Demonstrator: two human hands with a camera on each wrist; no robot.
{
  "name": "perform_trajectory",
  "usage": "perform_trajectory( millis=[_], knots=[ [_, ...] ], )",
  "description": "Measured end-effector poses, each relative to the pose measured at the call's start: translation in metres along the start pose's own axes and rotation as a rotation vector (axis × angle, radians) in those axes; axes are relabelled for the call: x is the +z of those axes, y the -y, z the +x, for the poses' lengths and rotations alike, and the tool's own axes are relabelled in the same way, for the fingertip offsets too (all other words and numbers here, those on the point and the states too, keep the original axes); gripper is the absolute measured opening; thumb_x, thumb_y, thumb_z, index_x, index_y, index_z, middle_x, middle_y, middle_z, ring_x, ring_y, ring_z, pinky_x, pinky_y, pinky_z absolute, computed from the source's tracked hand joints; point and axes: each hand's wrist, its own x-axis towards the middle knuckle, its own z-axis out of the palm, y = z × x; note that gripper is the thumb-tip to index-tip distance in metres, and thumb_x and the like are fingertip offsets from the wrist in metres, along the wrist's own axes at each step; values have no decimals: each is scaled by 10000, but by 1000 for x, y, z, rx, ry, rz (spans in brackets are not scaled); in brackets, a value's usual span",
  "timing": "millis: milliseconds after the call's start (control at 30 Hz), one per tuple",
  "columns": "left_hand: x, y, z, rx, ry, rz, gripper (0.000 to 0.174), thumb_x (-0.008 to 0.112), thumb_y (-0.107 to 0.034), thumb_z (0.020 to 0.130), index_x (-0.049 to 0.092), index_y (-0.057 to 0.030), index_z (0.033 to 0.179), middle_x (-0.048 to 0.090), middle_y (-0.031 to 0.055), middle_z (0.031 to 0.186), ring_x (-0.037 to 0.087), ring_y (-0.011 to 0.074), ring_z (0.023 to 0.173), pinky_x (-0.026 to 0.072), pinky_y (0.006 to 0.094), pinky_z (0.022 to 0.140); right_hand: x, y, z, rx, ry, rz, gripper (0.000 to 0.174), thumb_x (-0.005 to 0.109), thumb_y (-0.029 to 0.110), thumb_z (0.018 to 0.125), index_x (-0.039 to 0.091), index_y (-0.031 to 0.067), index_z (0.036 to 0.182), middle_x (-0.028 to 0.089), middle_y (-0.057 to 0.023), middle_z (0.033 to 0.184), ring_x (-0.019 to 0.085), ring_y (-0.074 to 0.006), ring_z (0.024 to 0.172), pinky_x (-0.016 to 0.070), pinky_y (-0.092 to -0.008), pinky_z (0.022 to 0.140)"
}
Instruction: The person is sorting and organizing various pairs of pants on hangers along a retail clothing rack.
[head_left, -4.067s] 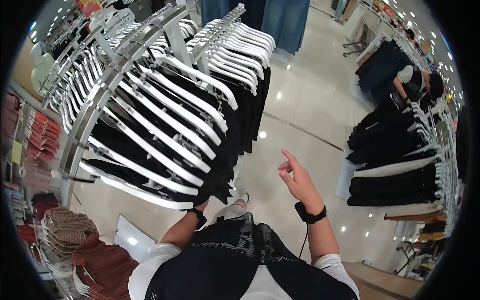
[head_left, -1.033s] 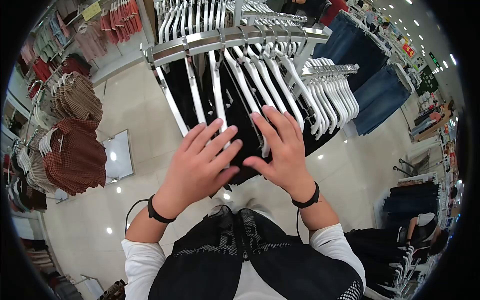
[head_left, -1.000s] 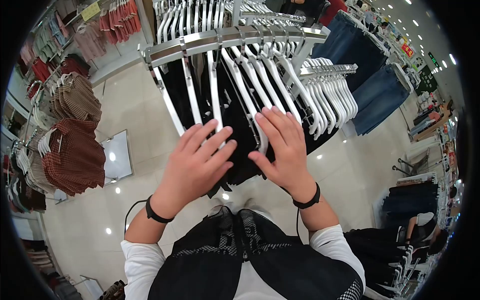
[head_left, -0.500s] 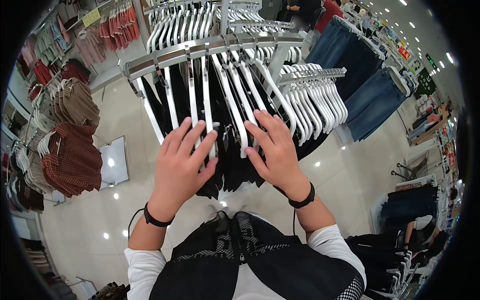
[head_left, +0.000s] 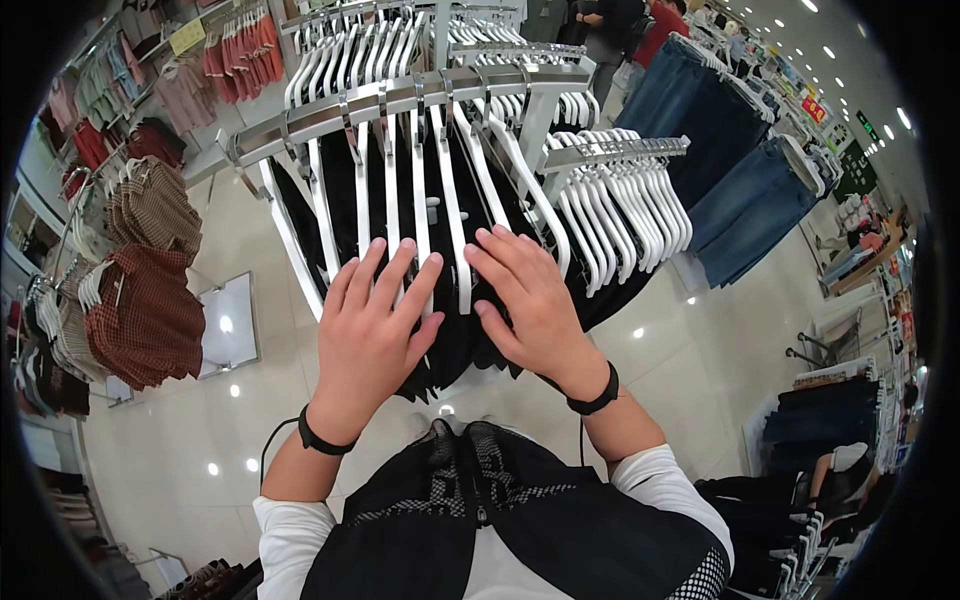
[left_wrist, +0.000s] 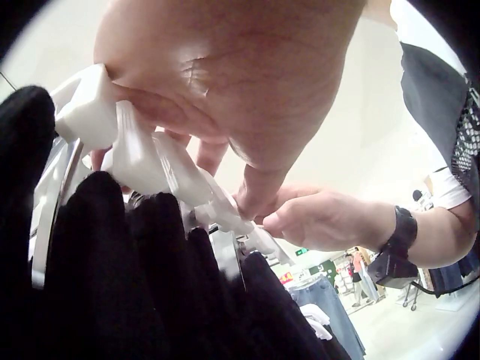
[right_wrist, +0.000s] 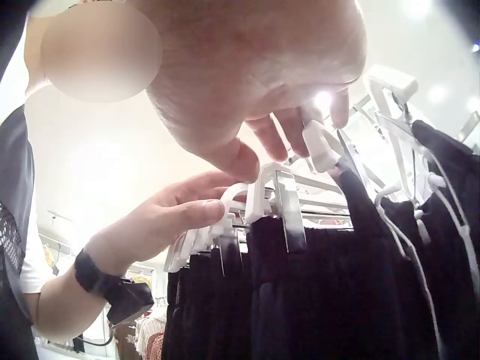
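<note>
In the head view, several white hangers point(head_left: 453, 220) hang from a curved metal rail point(head_left: 365, 104) with black drawstring trousers point(right_wrist: 315, 270) clipped beneath them. My left hand point(head_left: 370, 325) lies over the ends of the hangers on the left, palm down, fingers spread and lightly bent. Just right of it, my right hand point(head_left: 530, 310) is over the ends of the hangers on that side, fingers close together and thumb apart. One hanger end shows between the two hands. The left wrist view has the left palm above the white hanger ends point(left_wrist: 139, 146), its fingertips partly hidden behind them.
A straight side arm point(head_left: 615, 152) carries more white hangers to the right. Blue jeans point(head_left: 750, 205) hang behind it. Checked shirts point(head_left: 145, 310) hang at the left, near a low white panel point(head_left: 230, 325). Another person point(head_left: 840, 480) is beside a rack at lower right.
The right hand came up from away from the rack, and the left hand up from under the hangers. Lately both hands shift slightly left, and hangers between them slide left, spacing more evenly.
</note>
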Motion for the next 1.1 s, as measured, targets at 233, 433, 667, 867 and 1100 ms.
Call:
perform_trajectory(
  millis=[233, 433, 667, 867, 1100],
  knots=[
    [-9, 12, -11, -9, -141, -31, 560, 749, -256, 836, 646, -65, 1352, 617, 140, 1420, 526, 342, 1373, 322, 514, 1167, 0, -12, -11, 45, -178, -6, 707, 743, 183, 849, 495, 33, 1494, 426, -234, 1567, 393, -421, 1452, 309, -509, 1187],
    [-2, 30, -26, -98, -165, -65, 532, 676, -343, 912, 644, -62, 1363, 572, 154, 1478, 451, 396, 1429, 254, 572, 1193, 8, -37, -25, 311, -333, 151, 749, 639, 275, 981, 307, -89, 1546, 320, -316, 1595, 346, -452, 1470, 261, -490, 1208],
    [20, 17, -10, -80, -143, -134, 531, 716, -259, 857, 652, -75, 1351, 586, 128, 1464, 463, 375, 1407, 217, 583, 1204, 35, 2, -13, 223, -80, 468, 1005, 696, 275, 946, 29, -92, 1603, 131, -350, 1652, 196, -483, 1537, 211, -481, 1240],
    [24, 13, -7, -57, -144, -146, 504, 718, -214, 847, 665, -87, 1332, 626, 100, 1413, 550, 310, 1309, 209, 579, 1208, 37, 1, -13, 255, -90, 474, 974, 703, 198, 926, 64, -92, 1602, 152, -342, 1651, 230, -472, 1529, 237, -477, 1235],
    [23, 14, -8, -57, -138, -136, 513, 724, -225, 843, 665, -95, 1336, 628, 86, 1411, 551, 303, 1304, 214, 576, 1207, 38, 0, -14, 265, -105, 464, 935, 693, 153, 932, 88, -81, 1605, 182, -330, 1650, 259, -454, 1526, 248, -468, 1234]
  ],
)
